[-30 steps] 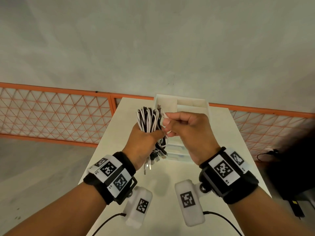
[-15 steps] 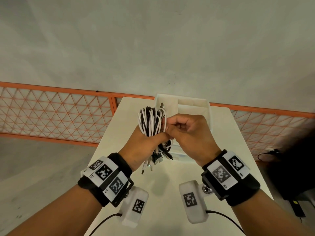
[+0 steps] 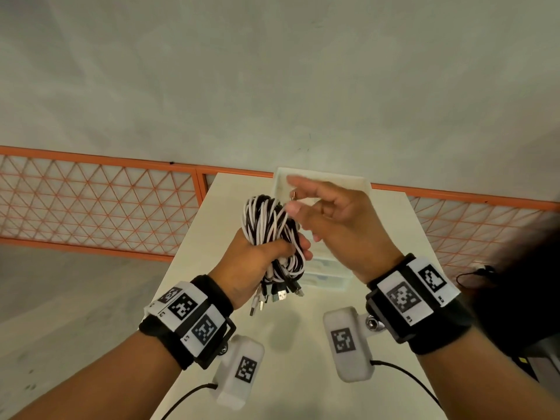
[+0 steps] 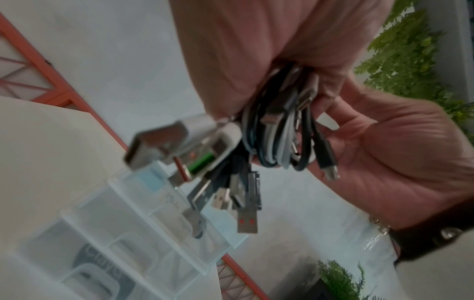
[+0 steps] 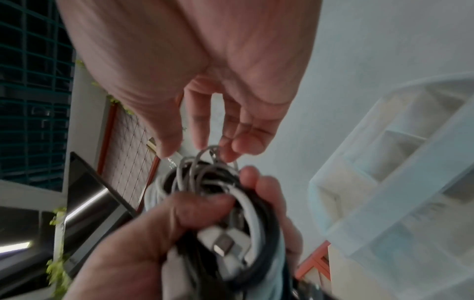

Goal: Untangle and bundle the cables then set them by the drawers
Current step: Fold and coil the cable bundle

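- Black and white cables (image 3: 269,228), coiled into one bundle, are held in the air above the table (image 3: 291,344), in front of the drawers (image 3: 327,277).
- The left hand (image 3: 254,262) grips the bundle round its middle, thumb over the front and fingers curled behind; loops stand above the fist and the plugs (image 3: 280,294) hang below it.
- Left wrist view: the cables (image 4: 279,130) pass through the closed left hand (image 4: 384,152), and metal USB plugs (image 4: 246,219) dangle over the clear plastic drawers (image 4: 133,233).
- The right hand (image 3: 342,225) is just beside the top of the coil, fingers loosely spread and lightly bent; it holds nothing, though a small plug tip shows near its fingertips.
- Right wrist view: the right hand (image 5: 205,81) has relaxed fingers (image 5: 202,121) whose tips lie at the upper loops of the cables (image 5: 205,178); whether they touch cannot be told. The left hand (image 5: 159,239) clasps the bundle below.
- An orange mesh fence (image 3: 100,204) runs behind the table.
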Tool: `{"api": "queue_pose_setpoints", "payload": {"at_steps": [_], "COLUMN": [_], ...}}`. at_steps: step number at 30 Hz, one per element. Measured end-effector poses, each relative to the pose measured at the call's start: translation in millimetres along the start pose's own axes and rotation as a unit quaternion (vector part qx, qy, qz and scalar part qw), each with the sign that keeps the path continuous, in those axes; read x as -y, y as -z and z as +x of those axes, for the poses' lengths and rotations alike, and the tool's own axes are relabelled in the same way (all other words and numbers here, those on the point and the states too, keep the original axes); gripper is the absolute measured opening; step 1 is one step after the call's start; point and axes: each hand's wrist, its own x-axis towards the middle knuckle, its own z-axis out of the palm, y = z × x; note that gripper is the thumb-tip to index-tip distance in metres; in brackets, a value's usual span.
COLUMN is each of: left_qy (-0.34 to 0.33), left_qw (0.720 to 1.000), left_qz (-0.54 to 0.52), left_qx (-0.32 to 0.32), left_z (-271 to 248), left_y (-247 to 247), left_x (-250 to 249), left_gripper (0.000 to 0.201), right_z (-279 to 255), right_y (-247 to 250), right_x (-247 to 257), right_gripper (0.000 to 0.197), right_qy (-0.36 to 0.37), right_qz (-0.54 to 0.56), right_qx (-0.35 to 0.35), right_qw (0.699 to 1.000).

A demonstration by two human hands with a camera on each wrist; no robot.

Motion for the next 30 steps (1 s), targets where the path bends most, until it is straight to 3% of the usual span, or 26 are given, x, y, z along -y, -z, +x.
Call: {"api": "queue_pose_setpoints", "payload": {"at_steps": [5,9,13,17,22,24,27,28,30], "left_qy": [-0.023,-0.022,-0.004,0.017,-0.038,-0.037,-0.018,-0.011,-0.009], "left_qw": [1.000,0.999,0.999,0.998,0.997,0.996,0.995,0.994,0.995], "left_qz": [0.015,0.015,0.002,-0.039,-0.041,-0.042,-0.063,-0.070,-0.069], "left_qx": [0.012,0.044,0.049,0.035,-0.044,-0.075,-0.079,-0.078,-0.069], "left_z": [0,-1,-4,-6,-1,2,6,7,8], "left_y": [-3,-1,-3,-4,-6,-3,-4,-5,-8], "left_x": [-2,-1,2,6,2,0,-2,-3,-4], "left_gripper": [0.024,0.019,0.015,0.015,0.009,0.007,0.012,0.014,0.016], "right_z": [-3,-1,-2,-4,-8,-7,-10,-11,-12], "right_y": [-12,-4,-1,-6,-9,-7,-14,-19,-26], "right_x": [-9,-15,-18,-20,-26,-30,-32,-31,-29], "right_gripper": [0.013,0.018,0.022,0.043,0.074,0.095,0.118,0.115,0.097], "right_qy": [0.043,0.056,0.063,0.032,0.027,-0.001,-0.047,-0.045,-0.035], "right_qz": [0.060,0.103,0.064,0.029,-0.052,-0.085,-0.067,-0.062,-0.085], "right_qx": [-0.031,0.004,0.023,-0.008,-0.057,-0.006,0.177,0.190,0.145], "right_qw": [0.997,0.993,0.996,0.999,0.997,0.996,0.981,0.979,0.985]}}
